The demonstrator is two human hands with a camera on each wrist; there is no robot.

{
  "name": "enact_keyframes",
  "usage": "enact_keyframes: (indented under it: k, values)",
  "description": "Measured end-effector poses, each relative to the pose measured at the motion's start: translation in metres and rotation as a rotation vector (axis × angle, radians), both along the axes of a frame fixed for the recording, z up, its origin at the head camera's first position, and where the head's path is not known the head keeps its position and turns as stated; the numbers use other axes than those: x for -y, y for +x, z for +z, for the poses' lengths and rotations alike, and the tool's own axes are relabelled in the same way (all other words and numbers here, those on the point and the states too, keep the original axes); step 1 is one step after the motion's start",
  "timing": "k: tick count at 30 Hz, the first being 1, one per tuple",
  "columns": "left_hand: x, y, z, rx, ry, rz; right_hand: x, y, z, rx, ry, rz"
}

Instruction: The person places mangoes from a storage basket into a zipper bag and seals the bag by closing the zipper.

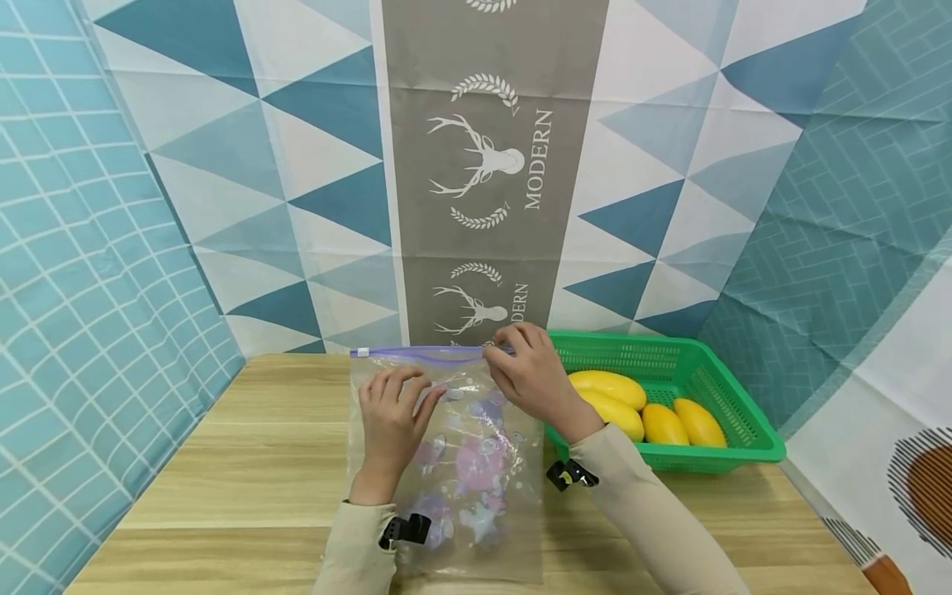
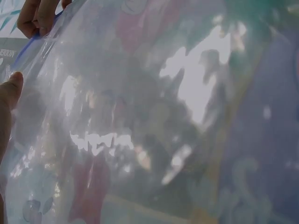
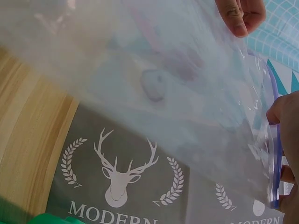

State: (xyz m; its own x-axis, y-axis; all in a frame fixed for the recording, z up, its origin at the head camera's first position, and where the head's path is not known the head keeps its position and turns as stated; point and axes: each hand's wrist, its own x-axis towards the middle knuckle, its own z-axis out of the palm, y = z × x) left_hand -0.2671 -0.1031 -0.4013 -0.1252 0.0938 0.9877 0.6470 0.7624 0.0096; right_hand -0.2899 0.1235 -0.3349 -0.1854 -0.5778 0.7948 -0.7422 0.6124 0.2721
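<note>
A clear zip bag [image 1: 479, 467] with pink, purple and blue cartoon prints is spread upright before me, over the wooden table. Along its top runs a purple zip strip [image 1: 416, 351] whose white slider [image 1: 363, 353] sits at the left end. My right hand [image 1: 534, 373] pinches the strip near the bag's right top corner, and the strip parts slightly there. In front of the bag's upper left is my left hand [image 1: 390, 421], fingers loosely bent and thumb apart, touching or close to the film. Glare on the plastic hides detail in the left wrist view.
A green plastic basket [image 1: 744, 454] stands to the right of the bag, with several yellow mangoes [image 1: 611, 388] in it. Behind the wooden table [image 1: 245, 463] hangs a patterned cloth [image 1: 327, 157]; blue tile-print cloth [image 1: 97, 248] covers the left side.
</note>
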Motion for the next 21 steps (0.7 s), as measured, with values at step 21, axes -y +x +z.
enact_keyframes:
  k: [21]
  values:
    - [-0.008,-0.008,0.04,0.06,-0.152,-0.013,-0.003,-0.009,0.002,0.01,-0.032,-0.021]
